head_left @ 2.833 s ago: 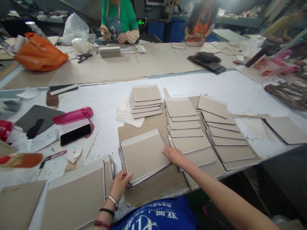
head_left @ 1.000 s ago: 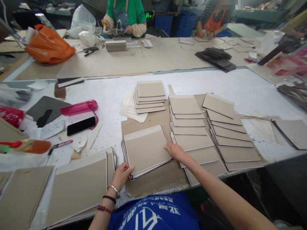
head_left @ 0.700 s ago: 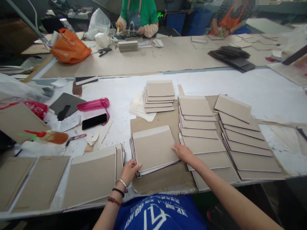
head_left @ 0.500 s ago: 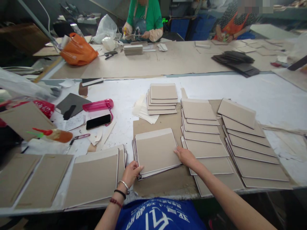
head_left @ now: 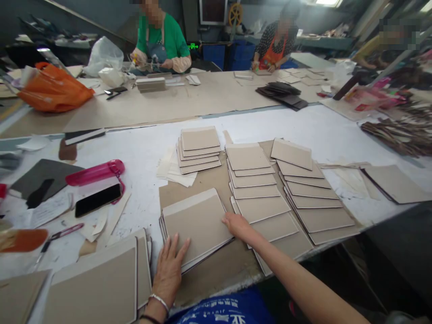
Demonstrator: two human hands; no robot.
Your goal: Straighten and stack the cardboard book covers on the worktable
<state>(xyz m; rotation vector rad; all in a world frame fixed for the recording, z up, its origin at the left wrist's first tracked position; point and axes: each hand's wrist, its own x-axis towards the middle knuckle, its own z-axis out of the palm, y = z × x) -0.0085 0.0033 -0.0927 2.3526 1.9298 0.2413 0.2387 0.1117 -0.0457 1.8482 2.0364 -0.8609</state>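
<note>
2 bare hands of yours on 1 stack of panels [head_left: 195, 225], low centre, near table edge. Stack: flat beige, board-like, matte, 4-sided, lighter band along the far edge, thin dark rims; sits skewed on a brown sheet [head_left: 209, 281]. Your left hand [head_left: 168, 270] lies palm down on its near-left corner, fingers spread, gripping nothing. Your right hand [head_left: 239, 226] has fingers bunched at the right edge; can't tell if you're pinching it or just pressing.

Right of it you've got 2 overlapping columns, same beige stock: middle column [head_left: 259, 209] and right column [head_left: 317, 219]. Beyond, a small fanned stack [head_left: 199, 139] beside thin, limp pale strips [head_left: 165, 164]. Left of you: larger panels [head_left: 97, 279], a glossy black phone [head_left: 97, 200], a smooth pink case [head_left: 96, 173], rounded and long. Far table: crinkled orange bag [head_left: 56, 87], slumped dark pile [head_left: 281, 94].

Hidden: the near-left corner under your left hand; exact layer count unreadable. Your forearm covers part of the middle column. Larger panels run off the bottom, amber bottle [head_left: 27, 240] off the left side. Lettering on your blue garment [head_left: 222, 310] is cut off. Brown bundle [head_left: 398, 135], far right, smeared; material unclear.
</note>
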